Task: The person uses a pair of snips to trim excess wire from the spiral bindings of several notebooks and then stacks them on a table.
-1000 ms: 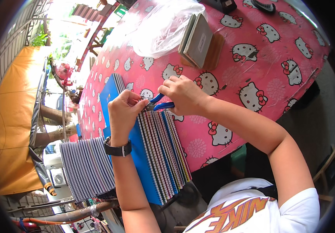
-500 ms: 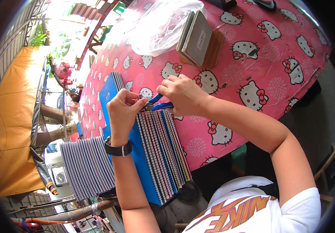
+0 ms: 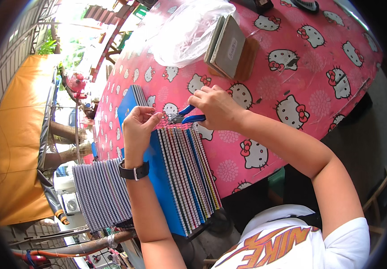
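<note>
Pink cloth with a cartoon-cat print covers the bench [image 3: 292, 67], and beyond its far edge an orange awning glows in the daylight. Hanging over the near edge sits a stack of spiral-bound notebooks [image 3: 189, 175], fanned so their wire spines line up in stripes over blue covers. That stack looks hefty as a whole yet floppy sheet by sheet; I judge the spines the stiff part, so the bound edge is the place to grip, and the glossy covers may slide on one another. A clear plastic bag [image 3: 189, 27] and a grey block on a wooden base [image 3: 231, 49] lie farther up the cloth. Now the left hand [image 3: 137, 130], watch on its wrist, pinches the top end of one spine, fingers closed on it. The right hand [image 3: 218, 107] is clamped round blue-handled pliers [image 3: 186, 117], nose meeting the wire just beside the left fingertips.
</note>
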Action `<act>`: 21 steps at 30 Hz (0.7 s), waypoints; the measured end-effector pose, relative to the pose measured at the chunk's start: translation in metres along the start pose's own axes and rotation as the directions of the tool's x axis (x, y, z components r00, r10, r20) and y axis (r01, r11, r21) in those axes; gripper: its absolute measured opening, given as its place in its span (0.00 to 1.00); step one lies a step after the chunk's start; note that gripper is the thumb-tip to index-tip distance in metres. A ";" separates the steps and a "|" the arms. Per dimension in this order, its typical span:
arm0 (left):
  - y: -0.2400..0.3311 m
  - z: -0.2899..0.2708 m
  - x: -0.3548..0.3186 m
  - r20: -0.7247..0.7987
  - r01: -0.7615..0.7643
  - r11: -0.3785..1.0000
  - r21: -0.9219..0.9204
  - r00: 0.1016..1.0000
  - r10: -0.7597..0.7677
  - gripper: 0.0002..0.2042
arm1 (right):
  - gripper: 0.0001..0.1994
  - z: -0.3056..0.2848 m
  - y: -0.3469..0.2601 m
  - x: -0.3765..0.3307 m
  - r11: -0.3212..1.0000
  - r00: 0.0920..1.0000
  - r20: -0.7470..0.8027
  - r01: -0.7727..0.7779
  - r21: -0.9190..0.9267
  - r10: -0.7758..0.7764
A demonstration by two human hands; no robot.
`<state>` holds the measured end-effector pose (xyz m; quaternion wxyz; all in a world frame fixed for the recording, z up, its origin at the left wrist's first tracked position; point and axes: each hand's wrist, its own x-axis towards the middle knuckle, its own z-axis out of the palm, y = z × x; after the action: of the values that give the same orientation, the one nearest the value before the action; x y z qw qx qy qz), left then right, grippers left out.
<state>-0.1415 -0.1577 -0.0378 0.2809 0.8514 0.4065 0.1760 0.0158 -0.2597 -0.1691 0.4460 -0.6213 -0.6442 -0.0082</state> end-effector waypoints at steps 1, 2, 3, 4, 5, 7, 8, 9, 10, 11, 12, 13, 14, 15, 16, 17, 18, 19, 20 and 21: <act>-0.004 -0.004 0.001 0.058 0.032 0.999 -0.016 0.998 -0.031 0.11 | 0.18 0.001 0.000 0.001 1.000 1.000 -0.004 0.003 0.000 -0.003; -0.006 -0.008 0.003 0.117 0.065 0.997 -0.030 0.991 -0.061 0.12 | 0.20 0.002 0.000 0.001 1.000 0.999 0.036 0.001 -0.027 0.000; -0.004 -0.008 0.005 0.123 0.064 0.997 -0.032 0.991 -0.059 0.12 | 0.21 0.002 0.000 -0.001 0.998 0.997 0.081 -0.008 -0.057 0.013; -0.001 -0.008 0.009 0.143 0.102 0.993 0.065 0.984 -0.110 0.13 | 0.21 0.003 0.000 -0.001 0.998 0.997 0.081 -0.014 -0.059 0.018; 0.001 -0.007 0.013 0.158 0.136 0.977 0.163 0.974 -0.162 0.14 | 0.21 0.005 -0.001 0.000 0.998 0.999 0.052 -0.006 -0.055 0.009; 0.002 -0.004 0.020 0.222 0.136 0.969 0.208 0.958 -0.182 0.16 | 0.21 0.007 -0.005 0.002 0.999 1.000 0.023 0.008 -0.044 -0.007; 0.002 0.000 0.023 0.283 0.135 0.959 0.250 0.937 -0.205 0.16 | 0.21 0.007 -0.006 0.003 0.998 0.998 0.052 0.023 -0.052 -0.020; 0.002 0.006 0.025 0.345 0.128 0.949 0.286 0.911 -0.227 0.16 | 0.20 0.007 -0.006 0.004 0.997 0.996 0.083 0.037 -0.065 -0.031; 0.005 0.011 0.024 0.316 0.131 0.929 0.347 0.916 -0.248 0.14 | 0.20 0.008 -0.007 0.005 0.997 0.996 0.085 0.036 -0.067 -0.031; 0.002 0.010 0.024 0.317 0.132 0.930 0.344 0.916 -0.247 0.14 | 0.20 0.009 -0.008 0.006 0.998 0.996 0.088 0.036 -0.060 -0.031; 0.001 0.009 0.022 0.314 0.103 0.938 0.331 0.925 -0.212 0.13 | 0.20 0.009 -0.008 0.005 0.998 0.995 0.092 0.033 -0.054 -0.028; 0.000 0.009 0.021 0.310 0.074 0.945 0.317 0.934 -0.177 0.13 | 0.20 0.009 -0.007 0.003 0.998 0.995 0.095 0.029 -0.056 -0.024; 0.000 0.009 0.021 0.307 0.131 0.965 0.227 0.931 -0.199 0.12 | 0.17 0.009 -0.006 0.002 0.999 0.996 0.092 0.024 -0.023 -0.022; 0.001 0.008 0.021 0.305 0.132 0.965 0.228 0.931 -0.199 0.12 | 0.15 0.009 -0.007 0.003 1.000 0.996 0.086 0.024 0.012 -0.025; 0.001 0.008 0.021 0.316 0.074 0.963 0.257 0.936 -0.156 0.11 | 0.15 0.011 -0.007 0.004 1.000 0.996 0.086 0.025 0.013 -0.026; 0.001 0.008 0.021 0.328 0.016 0.958 0.286 0.938 -0.114 0.11 | 0.12 0.012 -0.007 0.004 0.999 0.996 0.086 0.004 0.040 -0.007; 0.000 0.009 0.021 0.328 0.019 0.959 0.284 0.938 -0.116 0.11 | 0.10 0.013 -0.007 0.003 0.998 0.996 0.091 -0.020 0.068 0.014; -0.002 0.010 0.021 0.310 0.056 0.965 0.255 0.941 -0.136 0.11 | 0.10 0.014 -0.007 0.003 0.997 0.995 0.094 -0.020 0.068 0.014; -0.003 0.011 0.021 0.292 0.091 0.970 0.226 0.943 -0.157 0.11 | 0.08 0.015 -0.005 0.003 0.995 0.993 0.111 -0.039 0.093 0.028; -0.003 0.011 0.021 0.291 0.093 0.969 0.227 0.943 -0.159 0.11 | 0.07 0.014 -0.005 0.004 0.991 0.991 0.125 -0.057 0.119 0.042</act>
<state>-0.1247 -0.1426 -0.0469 0.2598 0.8654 0.4279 -0.0209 0.0043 -0.2499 -0.1726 0.4431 -0.6080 -0.6539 0.0803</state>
